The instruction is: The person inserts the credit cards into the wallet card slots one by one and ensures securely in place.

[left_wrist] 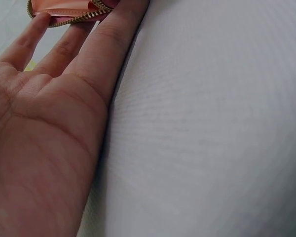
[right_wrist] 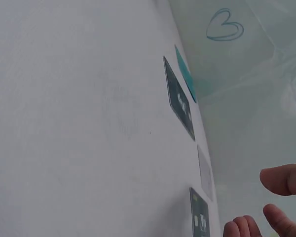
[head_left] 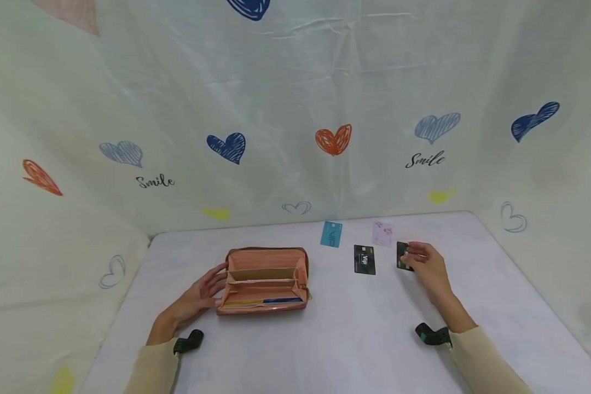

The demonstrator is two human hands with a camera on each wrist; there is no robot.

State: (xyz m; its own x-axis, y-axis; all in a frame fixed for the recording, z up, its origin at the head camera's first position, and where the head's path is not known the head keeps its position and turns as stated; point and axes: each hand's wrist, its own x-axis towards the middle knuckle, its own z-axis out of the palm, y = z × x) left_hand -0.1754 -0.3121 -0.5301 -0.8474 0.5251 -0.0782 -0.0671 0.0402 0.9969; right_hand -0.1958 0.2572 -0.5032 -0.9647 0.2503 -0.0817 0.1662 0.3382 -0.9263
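The gold-marked black card (head_left: 401,250) lies toward the counter's (head_left: 320,350) far right corner, partly covered by the right hand (head_left: 427,267) in the head view; the right wrist view reveals a released grip, thumb and fingertips parted. The left hand (head_left: 197,296), fingers extended, grip relaxed, touches the open pink wallet (head_left: 261,275) toward the far left corner; its brass-coloured zip teeth show clearly from the left wrist.
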